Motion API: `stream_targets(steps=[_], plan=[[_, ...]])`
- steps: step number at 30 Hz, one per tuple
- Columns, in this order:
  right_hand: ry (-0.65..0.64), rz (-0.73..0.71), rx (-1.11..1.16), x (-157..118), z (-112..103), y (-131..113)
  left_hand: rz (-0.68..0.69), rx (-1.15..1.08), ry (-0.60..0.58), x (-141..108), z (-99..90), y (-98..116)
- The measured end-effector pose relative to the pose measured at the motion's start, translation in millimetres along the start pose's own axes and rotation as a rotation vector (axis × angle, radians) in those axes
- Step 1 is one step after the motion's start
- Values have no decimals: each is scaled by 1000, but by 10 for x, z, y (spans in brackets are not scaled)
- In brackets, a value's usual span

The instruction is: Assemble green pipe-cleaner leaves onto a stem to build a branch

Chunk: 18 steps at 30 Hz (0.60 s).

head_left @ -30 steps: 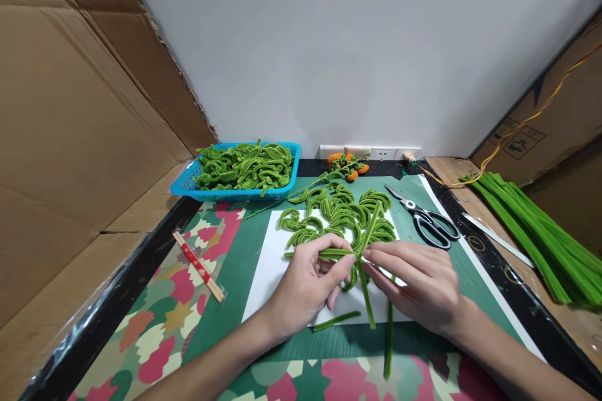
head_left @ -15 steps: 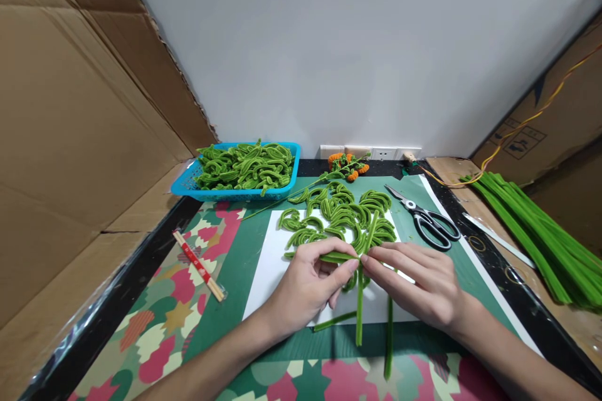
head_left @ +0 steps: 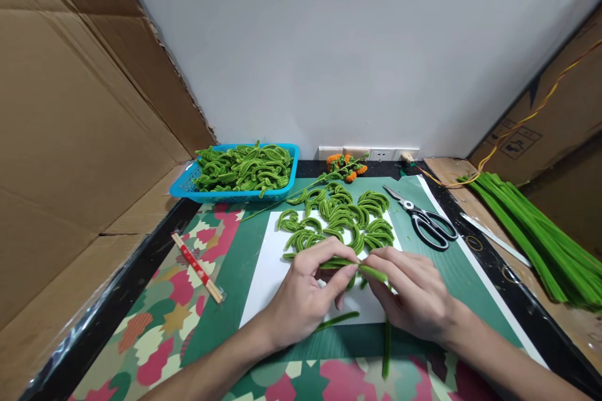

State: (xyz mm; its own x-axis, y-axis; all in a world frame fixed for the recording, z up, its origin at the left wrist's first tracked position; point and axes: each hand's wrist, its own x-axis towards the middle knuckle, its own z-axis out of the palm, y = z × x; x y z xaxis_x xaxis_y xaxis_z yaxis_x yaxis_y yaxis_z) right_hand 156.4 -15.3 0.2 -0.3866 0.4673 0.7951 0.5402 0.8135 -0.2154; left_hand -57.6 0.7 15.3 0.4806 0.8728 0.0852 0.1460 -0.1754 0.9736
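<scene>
Close together over a white sheet [head_left: 261,279], both my hands work on green pipe cleaners [head_left: 375,273]. My left hand [head_left: 310,285] pinches one bundle between thumb and index finger, its fuzzy length lying along the finger. With its fingertips closed at the same joint, my right hand [head_left: 416,288] holds the other side, where a short green end points right. Behind the hands, curled green pipe-cleaner pieces [head_left: 345,216] lie in a cluster. A loose green strip [head_left: 337,321] rests below the left hand, and another strip [head_left: 386,351] hangs or lies under the right.
A blue basket [head_left: 226,195] heaped with green pieces stands at the back left. An orange-flowered stem [head_left: 350,169] lies behind the cluster. Black-handled scissors [head_left: 430,229] and long green pipe cleaners [head_left: 527,238] are at the right. Wrapped chopsticks [head_left: 197,268] lie left.
The pipe cleaner that stood upright between my fingertips, crossing the bundle, is now folded down toward the right. My right fingers have curled in more; the left hand has hardly moved.
</scene>
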Motion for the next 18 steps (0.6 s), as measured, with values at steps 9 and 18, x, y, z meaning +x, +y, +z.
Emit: stream_targets(steps=[9, 18], plan=[[-243, 1131, 1250, 112, 83, -158, 532, 526, -36, -6, -153, -166], [-94, -16, -17, 16, -64, 199, -51, -19, -7, 60, -4, -15]])
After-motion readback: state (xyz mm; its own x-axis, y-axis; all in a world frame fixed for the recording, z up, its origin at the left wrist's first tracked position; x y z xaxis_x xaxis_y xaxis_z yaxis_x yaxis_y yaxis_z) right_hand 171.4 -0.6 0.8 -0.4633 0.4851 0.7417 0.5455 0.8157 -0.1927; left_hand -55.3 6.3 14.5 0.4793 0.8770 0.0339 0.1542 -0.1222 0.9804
